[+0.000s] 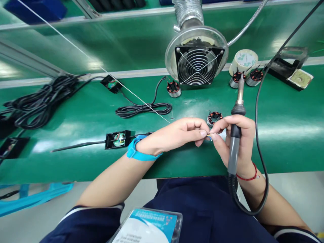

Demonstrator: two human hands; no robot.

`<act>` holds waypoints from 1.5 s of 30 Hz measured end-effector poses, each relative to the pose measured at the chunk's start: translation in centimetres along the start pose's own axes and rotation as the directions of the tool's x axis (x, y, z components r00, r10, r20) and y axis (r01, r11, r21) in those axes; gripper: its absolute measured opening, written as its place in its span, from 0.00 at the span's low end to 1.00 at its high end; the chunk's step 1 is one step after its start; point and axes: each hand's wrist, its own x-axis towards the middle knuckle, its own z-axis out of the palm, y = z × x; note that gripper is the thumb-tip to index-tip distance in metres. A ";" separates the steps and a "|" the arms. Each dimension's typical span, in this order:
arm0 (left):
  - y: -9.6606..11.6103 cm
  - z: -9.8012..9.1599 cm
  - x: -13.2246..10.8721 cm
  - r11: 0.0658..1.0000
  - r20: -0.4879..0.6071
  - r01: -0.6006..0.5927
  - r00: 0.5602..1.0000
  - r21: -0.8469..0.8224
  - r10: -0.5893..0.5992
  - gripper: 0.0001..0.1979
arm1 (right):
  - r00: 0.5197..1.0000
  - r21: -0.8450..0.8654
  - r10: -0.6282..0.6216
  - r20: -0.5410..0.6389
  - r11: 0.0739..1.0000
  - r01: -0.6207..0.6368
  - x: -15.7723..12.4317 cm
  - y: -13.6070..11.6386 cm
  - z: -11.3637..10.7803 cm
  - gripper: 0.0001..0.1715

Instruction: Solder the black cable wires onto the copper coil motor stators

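Note:
My left hand [186,132], with a blue wrist strap [134,148], is closed in a pinch on thin coloured wires [209,137], yellow and blue among them. My right hand [244,140] has a soldering iron [236,133] gripped against the palm, its tip pointing away from me. Thumb and forefinger of that same hand pinch at the wires' ends, touching the left fingertips. Just beyond the fingers sits a motor stator [214,118] with copper windings, partly hidden by my right hand. A black cable [140,135] runs from an opened black box [117,139] toward my left wrist.
A fume extractor fan [198,65] stands at the back. Several more stators [174,89] lie near it, beside a tape roll [243,61] and an iron stand [288,71]. Coiled cables [43,101] lie left. The iron's cord [257,111] loops past my right arm.

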 end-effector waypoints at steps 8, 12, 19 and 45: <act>0.4 0.1 2.4 0.986 -0.353 -0.068 0.928 0.150 0.117 0.05 | 0.985 -0.119 0.164 -0.061 0.978 -0.170 1.1 2.0 0.1 0.26; -0.8 -1.0 4.3 0.966 -0.472 -0.098 0.858 0.241 0.204 0.04 | 0.978 -0.327 0.182 -0.102 0.922 -0.206 1.0 1.9 -1.4 0.24; -2.5 -2.0 5.1 0.943 -0.500 -0.184 0.811 0.277 0.305 0.04 | 0.956 -0.428 -0.028 -0.291 0.898 -0.104 -2.3 1.7 -2.1 0.19; -2.8 -1.9 5.4 0.923 -0.492 -0.241 0.790 0.299 0.366 0.08 | 0.976 -0.451 -0.054 -0.211 0.891 -0.048 -2.9 1.7 -2.1 0.12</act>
